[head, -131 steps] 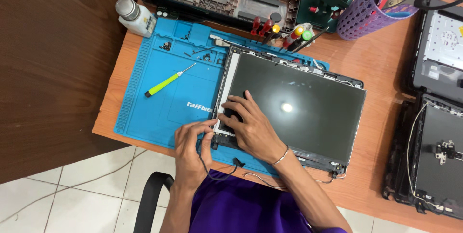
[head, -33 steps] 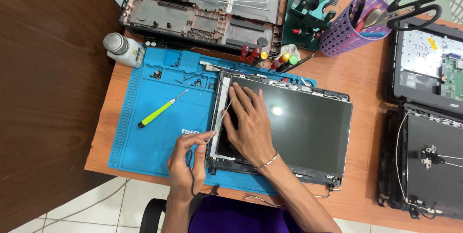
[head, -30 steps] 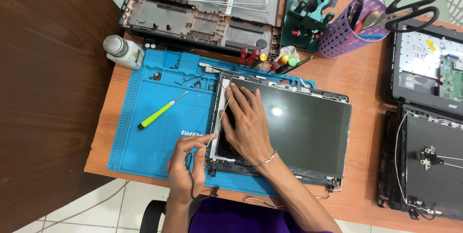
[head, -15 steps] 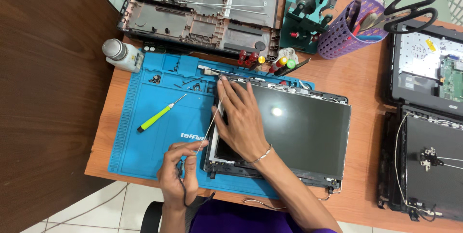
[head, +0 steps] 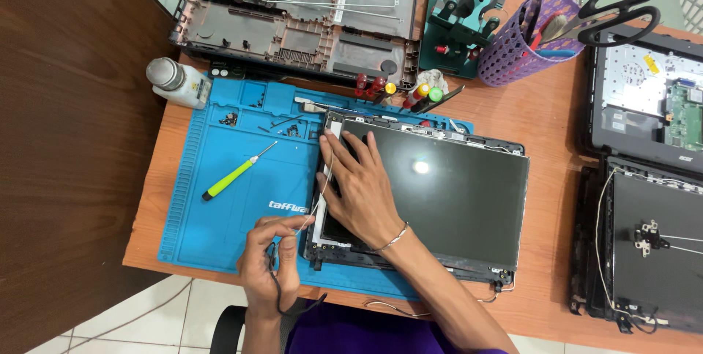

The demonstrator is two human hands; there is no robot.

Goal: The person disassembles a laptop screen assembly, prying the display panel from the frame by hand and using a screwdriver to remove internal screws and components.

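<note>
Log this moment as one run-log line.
left hand: pinching thin cable | right hand: flat on screen panel | screwdriver: idle on mat

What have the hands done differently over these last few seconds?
The left hand drew back off the screen's edge toward the person, pinching a thin wire and pulling it out. The right hand slid up the screen's left side. The screwdriver and mat stayed put.
</note>
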